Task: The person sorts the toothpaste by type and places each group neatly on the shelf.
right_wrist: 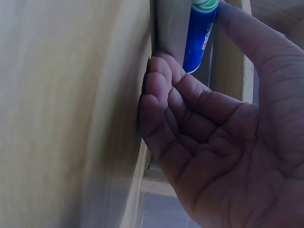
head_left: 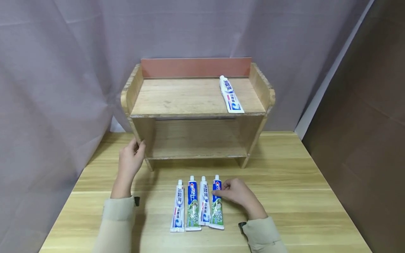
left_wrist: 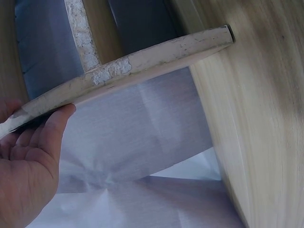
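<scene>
Tapered tubes (head_left: 217, 211) — worn wooden shelf (head_left: 180, 96)

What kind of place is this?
Probably a staged recording setup rather than a lived-in room: grey cloth hangs behind a wood-grain table, which holds only a small wooden shelf and a neat row of toothpaste tubes.

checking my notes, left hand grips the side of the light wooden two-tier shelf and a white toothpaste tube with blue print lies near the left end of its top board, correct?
Not quite: the white toothpaste tube with blue print lies near the right end of the top board, as the head view shows. The left hand does grip the side of the light wooden two-tier shelf.
</scene>
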Action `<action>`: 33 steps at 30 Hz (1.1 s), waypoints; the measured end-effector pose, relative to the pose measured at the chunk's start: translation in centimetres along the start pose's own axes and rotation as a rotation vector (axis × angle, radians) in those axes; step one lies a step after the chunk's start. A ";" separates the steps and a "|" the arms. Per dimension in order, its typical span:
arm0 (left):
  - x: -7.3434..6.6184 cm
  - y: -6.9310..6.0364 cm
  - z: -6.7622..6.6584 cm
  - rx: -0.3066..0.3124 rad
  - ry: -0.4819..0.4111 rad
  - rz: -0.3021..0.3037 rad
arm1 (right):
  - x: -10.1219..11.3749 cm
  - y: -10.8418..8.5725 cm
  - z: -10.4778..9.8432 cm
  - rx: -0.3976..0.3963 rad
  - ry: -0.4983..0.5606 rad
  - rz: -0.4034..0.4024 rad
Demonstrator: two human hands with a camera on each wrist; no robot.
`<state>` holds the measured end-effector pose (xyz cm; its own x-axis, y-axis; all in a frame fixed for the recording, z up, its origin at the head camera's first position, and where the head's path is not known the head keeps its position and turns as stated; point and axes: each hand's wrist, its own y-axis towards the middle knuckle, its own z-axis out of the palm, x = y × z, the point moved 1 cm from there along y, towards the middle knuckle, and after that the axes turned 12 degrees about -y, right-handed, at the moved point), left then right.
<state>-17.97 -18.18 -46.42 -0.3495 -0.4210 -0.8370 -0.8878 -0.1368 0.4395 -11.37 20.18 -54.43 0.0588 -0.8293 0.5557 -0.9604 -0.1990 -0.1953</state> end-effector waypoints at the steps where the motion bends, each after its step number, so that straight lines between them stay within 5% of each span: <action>1: 0.0 0.0 0.0 -0.002 0.000 0.000 | 0.1 -0.1 0.0 0.000 -0.005 0.002; 33: 0.1 -0.1 0.0 -0.011 -0.021 0.004 | 1.3 -0.2 0.1 -0.024 0.012 0.105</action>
<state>-17.94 -18.18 -46.49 -0.3591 -0.4028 -0.8419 -0.8833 -0.1448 0.4460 -11.04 19.11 -53.72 -0.0458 -0.8387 0.5426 -0.9673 -0.0984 -0.2338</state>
